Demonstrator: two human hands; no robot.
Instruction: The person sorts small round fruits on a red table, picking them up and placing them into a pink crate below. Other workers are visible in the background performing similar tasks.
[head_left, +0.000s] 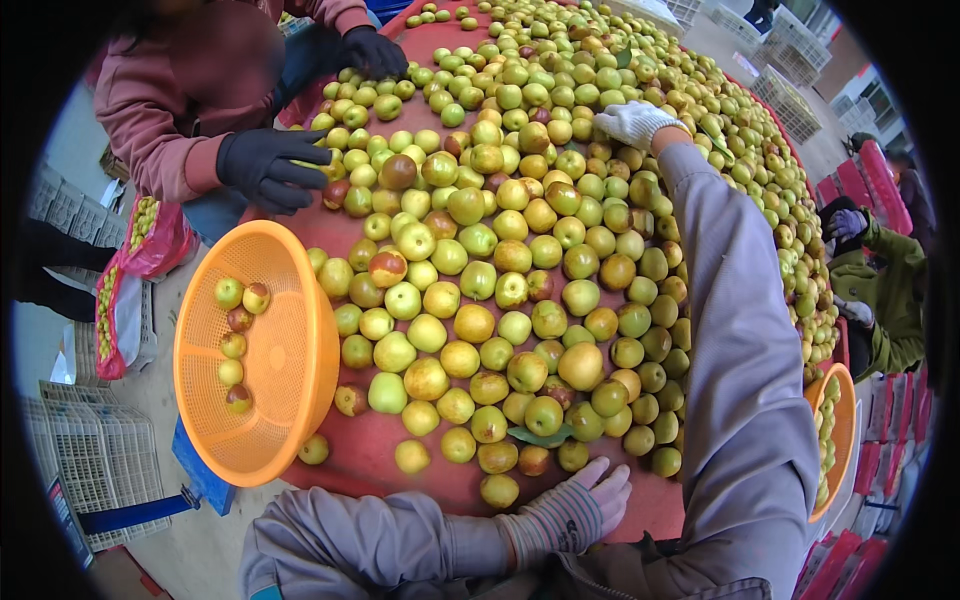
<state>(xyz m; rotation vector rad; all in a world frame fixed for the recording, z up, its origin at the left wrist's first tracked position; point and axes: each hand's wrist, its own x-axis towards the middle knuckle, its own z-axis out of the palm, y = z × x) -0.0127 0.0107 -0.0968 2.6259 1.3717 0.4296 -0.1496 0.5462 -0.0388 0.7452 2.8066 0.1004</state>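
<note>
A red sorting table (360, 442) bears a wide heap of green and brown-mottled jujubes (476, 281). My left hand (574, 514), in a pale striped work glove, rests at the near edge with its fingers stretched out, beside the lowest jujubes and a green leaf (540, 436). No fruit shows in it. My right hand (637, 124), in a white knitted glove, reaches far across the heap; its fingers lie on jujubes there, and what is under them is hidden. At the left edge, an orange plastic colander (289, 262) stands tilted, with several jujubes inside.
Across the left corner, a co-worker's dark-gloved hands (274, 169) touch the fruit. Another person in a green jacket (885, 285) sits at the right. A second orange basket (844, 427) holds jujubes. White plastic crates (97, 457) and a pink bag of fruit (161, 240) stand on the floor.
</note>
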